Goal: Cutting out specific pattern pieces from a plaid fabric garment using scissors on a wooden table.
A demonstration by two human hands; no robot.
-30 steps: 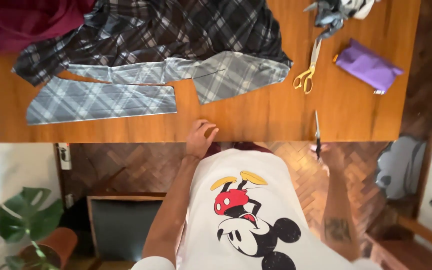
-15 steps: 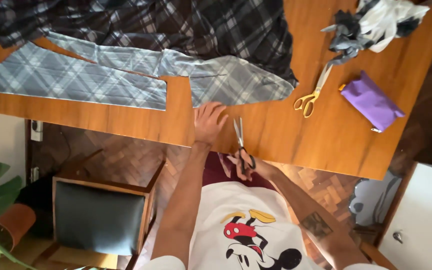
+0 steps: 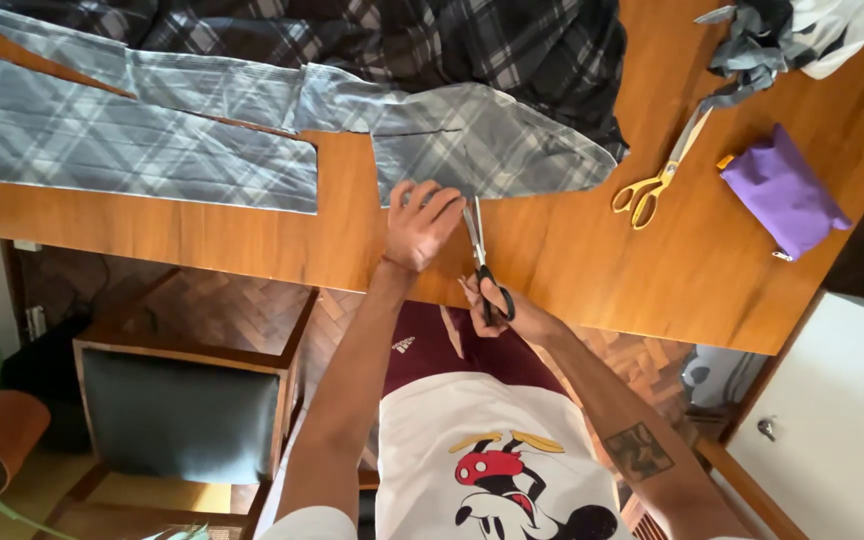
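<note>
Scissors with black handles are sitting in the right hand, with the fingers curled through the handle loops and gripping them. The blades are pointing away from the person, toward the near edge of the grey plaid cloth, and the tips look like they are just reaching it. The left hand is lying just to the left of the blades, with the fingers spread out and pressing down on the cloth edge and the wooden table.

To do this cut well, I think the left hand should be holding the cloth flat and tight, with its fingers staying out of the way of the blades. The scissors should be going in straight, with slow snips, so the cloth is not bunching up.

Over to the right, gold-handled scissors and a purple pouch are lying well apart from the hands.
</note>
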